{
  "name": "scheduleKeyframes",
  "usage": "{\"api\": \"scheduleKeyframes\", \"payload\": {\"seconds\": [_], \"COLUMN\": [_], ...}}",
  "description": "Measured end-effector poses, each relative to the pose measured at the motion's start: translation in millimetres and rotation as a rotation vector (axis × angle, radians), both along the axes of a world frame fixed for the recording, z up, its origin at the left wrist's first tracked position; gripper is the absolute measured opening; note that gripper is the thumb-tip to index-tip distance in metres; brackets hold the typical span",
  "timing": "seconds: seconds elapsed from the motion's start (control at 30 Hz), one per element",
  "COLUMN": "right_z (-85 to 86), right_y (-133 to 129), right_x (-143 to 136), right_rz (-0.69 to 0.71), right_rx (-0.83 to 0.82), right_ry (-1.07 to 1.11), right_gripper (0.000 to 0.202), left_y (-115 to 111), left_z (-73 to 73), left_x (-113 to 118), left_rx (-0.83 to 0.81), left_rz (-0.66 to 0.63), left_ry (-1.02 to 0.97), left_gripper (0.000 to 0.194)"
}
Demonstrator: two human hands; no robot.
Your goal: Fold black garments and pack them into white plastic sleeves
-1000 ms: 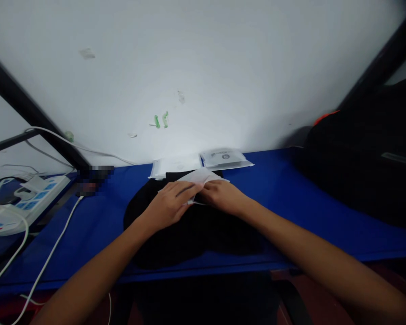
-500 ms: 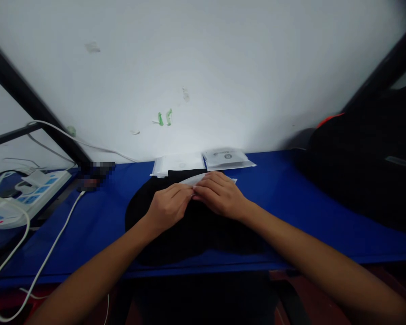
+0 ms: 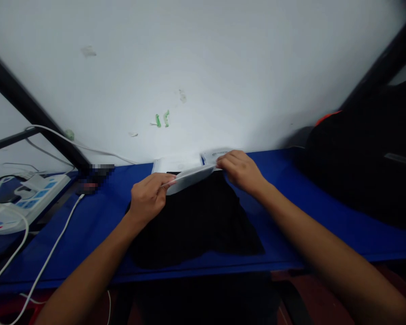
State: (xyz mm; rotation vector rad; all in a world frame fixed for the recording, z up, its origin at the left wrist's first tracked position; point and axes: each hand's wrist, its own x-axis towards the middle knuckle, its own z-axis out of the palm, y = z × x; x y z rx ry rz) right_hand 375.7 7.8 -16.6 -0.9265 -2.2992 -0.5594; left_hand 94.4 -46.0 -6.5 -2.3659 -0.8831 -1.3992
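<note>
A translucent white plastic pouch is stretched between my two hands, tilted with its right end higher. My left hand pinches its left end between thumb and fingers. At the right end, my right hand grips it with curled fingers. Below the pouch a black cloth item lies spread on the blue table; its exact kind cannot be made out. Two more white plastic pouches lie at the wall: a left one and a right one with dark print, partly covered by my right hand.
On the left stand a white power strip and a looping white cable. A large black object with an orange edge fills the right side. The white wall bounds the table's back.
My hands have moved apart, left hand leftward and right hand up and rightward. The pouch, bunched under my fingers before, is now drawn out between them, and more of the black cloth shows.
</note>
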Motion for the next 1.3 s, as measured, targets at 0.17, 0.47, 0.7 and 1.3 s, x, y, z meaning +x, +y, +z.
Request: {"api": "scheduleKeyframes", "payload": {"seconds": [0.17,0.47,0.7,1.3], "right_z": [3.2,-7.4,-18.7,1.4], "right_y": [-1,-15,30,-26], "right_x": [1,-11,27,-12], "right_rz": [0.076,0.244,-0.353,0.119], "right_rx": [-0.131,-0.17,-0.092,-0.676], "right_ry": [0.009,-0.044,0.045,0.008], "right_gripper": [0.022,0.056,0.06,0.042], "left_y": [-5,-14,-11,-33], "left_z": [-4.8,-12.2,-14.0,6.8], "left_x": [6,20,21,14], "left_rx": [-0.018,-0.045,-0.269,-0.868], "left_rz": [-0.073,-0.167,-0.031,-0.224], "left_ry": [-0.019,0.02,0.06,0.837], "left_gripper": [0.014,0.032,0.029,0.077]}}
